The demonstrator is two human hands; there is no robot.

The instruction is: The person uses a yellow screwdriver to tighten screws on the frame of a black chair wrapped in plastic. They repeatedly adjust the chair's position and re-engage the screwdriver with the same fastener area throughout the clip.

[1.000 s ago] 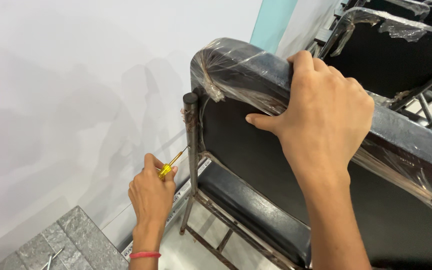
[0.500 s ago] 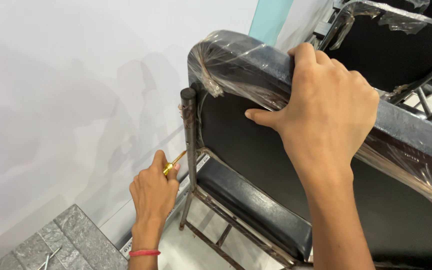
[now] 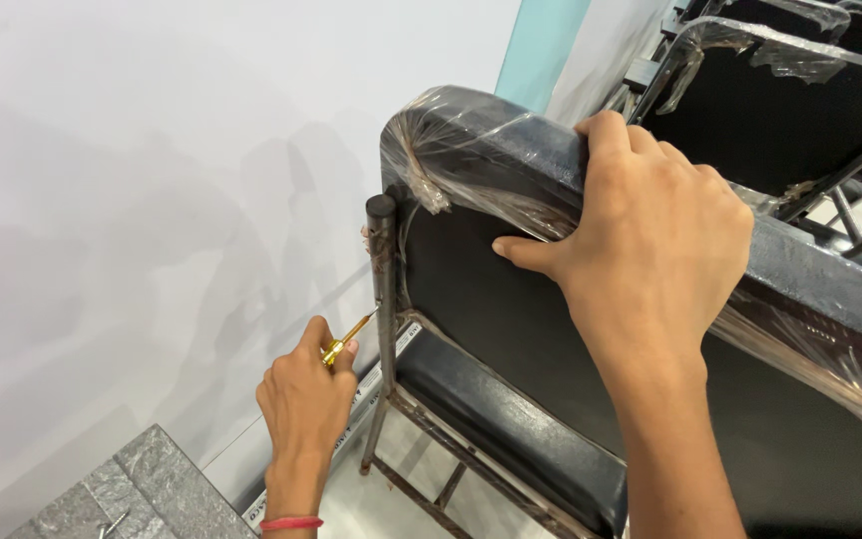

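Left hand (image 3: 303, 397) wrapped around a yellow-handled screwdriver (image 3: 347, 339), tip right at the metal frame tube (image 3: 382, 299) of the plastic-wrapped black chair (image 3: 511, 329) by the white wall (image 3: 152, 200). Right hand (image 3: 650, 240) clamped over the chair's top edge (good, stops wobble). Best to keep the tip square and press in while turning.

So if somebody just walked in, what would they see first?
Probably the big right hand in the middle, gripping the top of a black chair wrapped in clear plastic. Lower left, the left hand holds a small yellow screwdriver with its tip at the chair's metal post, beside the white wall.
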